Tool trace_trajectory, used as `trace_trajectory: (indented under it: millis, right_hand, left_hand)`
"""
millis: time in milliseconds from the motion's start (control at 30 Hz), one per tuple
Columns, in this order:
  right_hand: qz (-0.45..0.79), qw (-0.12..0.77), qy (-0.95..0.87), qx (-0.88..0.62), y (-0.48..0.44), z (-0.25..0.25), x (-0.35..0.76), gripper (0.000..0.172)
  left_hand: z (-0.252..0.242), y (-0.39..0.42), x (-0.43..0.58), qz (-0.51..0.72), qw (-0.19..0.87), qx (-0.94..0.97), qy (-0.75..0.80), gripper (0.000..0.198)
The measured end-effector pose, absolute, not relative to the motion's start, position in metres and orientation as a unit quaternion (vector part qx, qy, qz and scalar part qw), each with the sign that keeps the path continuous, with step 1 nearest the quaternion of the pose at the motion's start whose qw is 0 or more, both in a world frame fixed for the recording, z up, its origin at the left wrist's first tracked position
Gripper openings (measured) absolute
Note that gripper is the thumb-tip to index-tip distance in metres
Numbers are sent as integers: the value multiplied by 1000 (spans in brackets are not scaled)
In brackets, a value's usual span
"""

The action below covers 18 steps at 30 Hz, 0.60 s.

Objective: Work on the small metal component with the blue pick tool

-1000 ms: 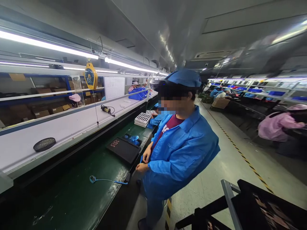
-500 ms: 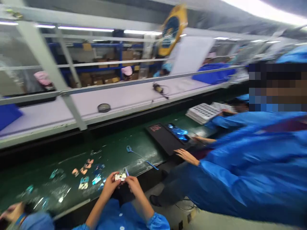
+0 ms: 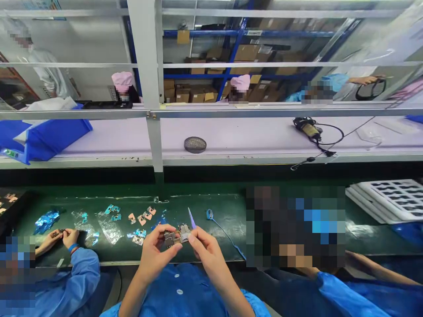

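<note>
Over the front edge of the green work surface, a small circuit board [image 3: 176, 237] with grey metal shields is held between my two hands. My left hand [image 3: 156, 250] pinches its left end between thumb and fingers. At the right end, the thumb of my right hand [image 3: 206, 250] presses on the board. Purple-blue tweezers [image 3: 191, 219] stick up from behind the right hand's fingers, tips pointing away from me; their lower part is hidden. Left of my hands lie pinkish flat pieces [image 3: 144, 219] and silver-and-blue pieces [image 3: 139, 237].
A blue wrist strap with cord [image 3: 210, 215] lies right of my hands. Clear plastic film [image 3: 110, 229] and blue film [image 3: 47, 221] lie leftward. A co-worker's hands [image 3: 62, 237] hold a small part at left. White trays [image 3: 393, 202] stand far right. Another co-worker sits at right.
My view has turned left and levelled out, so the bench appears shifted right. The board now shows a greyer, shielded face; both hands still hold it.
</note>
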State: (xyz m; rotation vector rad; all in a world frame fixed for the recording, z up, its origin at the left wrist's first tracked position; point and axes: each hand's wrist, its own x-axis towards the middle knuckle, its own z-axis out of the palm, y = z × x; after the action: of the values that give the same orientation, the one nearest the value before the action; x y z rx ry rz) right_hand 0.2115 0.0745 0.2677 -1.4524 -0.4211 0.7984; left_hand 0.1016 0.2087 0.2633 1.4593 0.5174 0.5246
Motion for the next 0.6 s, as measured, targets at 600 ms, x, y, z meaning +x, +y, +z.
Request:
trace_trajectory:
  millis: [600]
  right_hand:
    - [361,807,-251,-394,-16,310,267,42]
  left_hand:
    - [312,127,133,357,754,529,154,35]
